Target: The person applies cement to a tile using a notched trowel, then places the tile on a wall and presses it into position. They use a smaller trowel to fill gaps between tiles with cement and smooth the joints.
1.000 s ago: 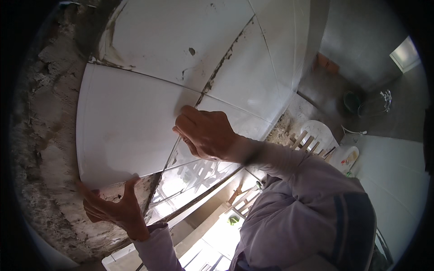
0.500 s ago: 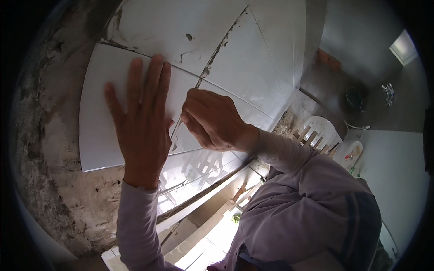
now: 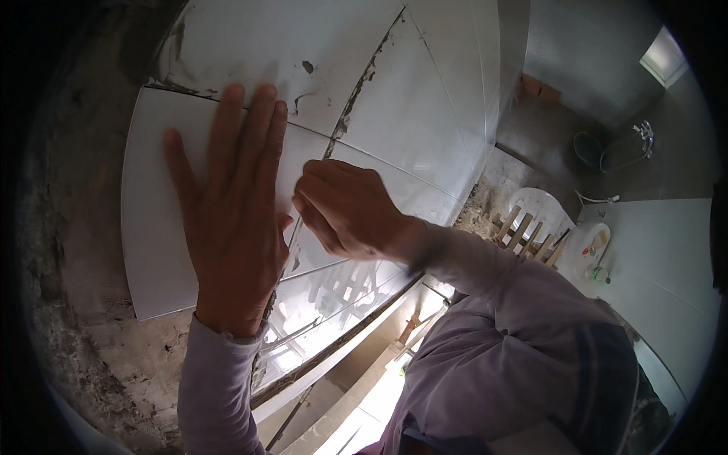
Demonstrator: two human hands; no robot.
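Observation:
My left hand [image 3: 231, 205] lies flat with fingers spread on a white wall tile [image 3: 152, 205], its fingertips reaching over the joint at the tile's upper edge. Close to its right, my right hand [image 3: 349, 208] is closed in a fist beside the dark, rough vertical joint [image 3: 355, 95]. Nothing sticks out of the fist; its inner side is hidden. The left tile borders bare, mortar-smeared wall [image 3: 83, 250]. Above it, another white tile [image 3: 250, 45] carries grey mortar smears and a dark spot.
White tiles continue rightward along the wall [image 3: 440, 114]. Below runs a ledge [image 3: 334, 371] with bright light beneath. At right are a white plastic chair [image 3: 535, 208], wooden slats [image 3: 523, 227], a green-capped bottle [image 3: 599, 274], reddish bricks [image 3: 540, 89] and a shower fitting [image 3: 644, 133].
The view has shifted slightly. My left hand has slid a little upward on the tile, fingertips now farther over the upper joint. The right fist stays beside the vertical joint.

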